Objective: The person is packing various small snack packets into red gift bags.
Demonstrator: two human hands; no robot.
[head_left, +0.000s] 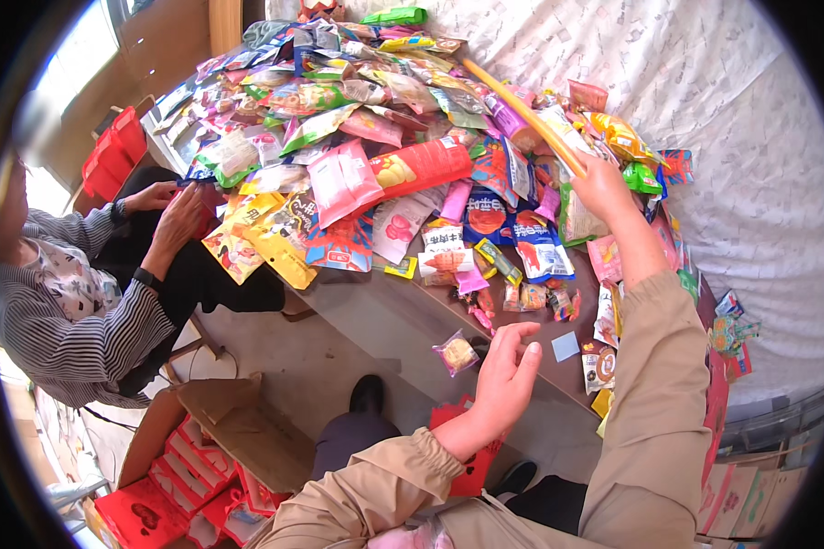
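My right hand (606, 194) is closed round the near end of a long yellow stick (520, 108), which slants away to the far left across the heap of snack packets (384, 87). My left hand (506, 380) holds nothing, its fingers apart, over the near edge of the table (361, 302). Left of it, at that edge, lies a small wrapped snack (456, 353). To its right are a pale blue square of paper (565, 347) and a white packet with a brown ring picture (598, 367). Small wrapped sweets (533, 296) lie just beyond the left hand.
A co-worker in a striped sleeve (91, 343) sits at the left, both hands at the pile's edge. An open cardboard box (247, 430) with red packages (188, 467) stands on the floor at lower left. White patterned sheeting (705, 101) covers the far right side.
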